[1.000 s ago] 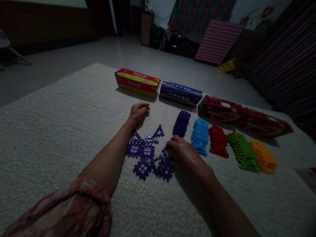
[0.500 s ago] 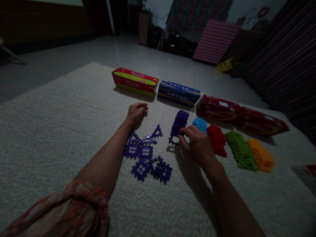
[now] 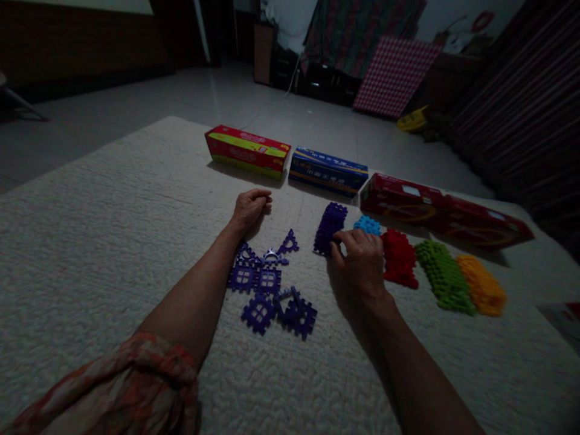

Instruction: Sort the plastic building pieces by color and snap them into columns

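Note:
My right hand (image 3: 360,257) is at the near right edge of a dark purple stack of plastic pieces (image 3: 330,226), thumb and index finger bent close together; whether they grip a piece is too dark to tell. My left hand (image 3: 252,206) rests on the mat with curled fingers, and whatever may be inside is hidden. Between my arms lie loose purple pieces: two window squares (image 3: 267,281) side by side, a triangle (image 3: 290,241), a tilted window square (image 3: 258,312) and overlapping squares (image 3: 302,317).
Blue (image 3: 367,225), red (image 3: 399,258), green (image 3: 444,276) and orange (image 3: 481,284) piles line the right. Behind them stand a red-yellow box (image 3: 247,152), a blue box (image 3: 328,171) and dark red boxes (image 3: 403,199) on the pale mat (image 3: 113,241).
The purple piece with a round opening at the near end of the stack no longer shows there. My right hand has shifted slightly, its fingers now nearer the stack. My left hand stays put.

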`<state>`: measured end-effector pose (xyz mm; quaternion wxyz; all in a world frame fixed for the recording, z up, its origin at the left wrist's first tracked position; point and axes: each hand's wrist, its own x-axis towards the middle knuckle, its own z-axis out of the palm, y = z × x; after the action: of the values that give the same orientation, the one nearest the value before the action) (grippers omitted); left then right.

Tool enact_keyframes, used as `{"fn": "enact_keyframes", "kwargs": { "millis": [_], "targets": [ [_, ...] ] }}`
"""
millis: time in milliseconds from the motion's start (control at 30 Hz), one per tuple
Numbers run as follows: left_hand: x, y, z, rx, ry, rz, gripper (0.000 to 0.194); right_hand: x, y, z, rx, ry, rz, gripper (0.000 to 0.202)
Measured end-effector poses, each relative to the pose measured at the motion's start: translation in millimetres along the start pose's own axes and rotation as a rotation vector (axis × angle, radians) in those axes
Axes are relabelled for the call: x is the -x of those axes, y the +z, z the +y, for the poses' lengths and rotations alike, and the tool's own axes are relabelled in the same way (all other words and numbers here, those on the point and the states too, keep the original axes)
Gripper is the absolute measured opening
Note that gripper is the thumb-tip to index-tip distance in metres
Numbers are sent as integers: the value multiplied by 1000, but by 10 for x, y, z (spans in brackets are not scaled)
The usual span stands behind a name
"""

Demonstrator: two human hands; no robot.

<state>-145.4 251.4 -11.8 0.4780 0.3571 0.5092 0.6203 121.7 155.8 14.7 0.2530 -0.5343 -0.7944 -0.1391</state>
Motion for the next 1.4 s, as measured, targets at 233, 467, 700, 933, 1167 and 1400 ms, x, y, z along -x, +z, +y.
{"fn": "enact_keyframes", "kwargs": {
  "millis": [233, 467, 700, 933, 1167, 1400],
  "targets": [
    [7, 8, -1, 16, 7, -2, 21, 3, 44, 30, 10, 23, 11, 11],
    [-20, -12, -33, -5, 12, -10, 22, -11, 60, 51, 13, 23, 44, 12],
    [-13, -14, -39, -6, 10, -6, 22, -11, 77, 47, -9, 29, 25, 12],
    [4, -28, 29, 5, -8, 5, 21, -19, 37, 20, -22, 38, 44, 19],
    [-46, -103, 66, 88, -45, -2, 23, -37, -35, -115, -190, -162, 77, 15],
    [-27, -123, 94, 147, -33, -32, 26, -25, -128, -332, -402, -207, 40, 18]
  ]
}}
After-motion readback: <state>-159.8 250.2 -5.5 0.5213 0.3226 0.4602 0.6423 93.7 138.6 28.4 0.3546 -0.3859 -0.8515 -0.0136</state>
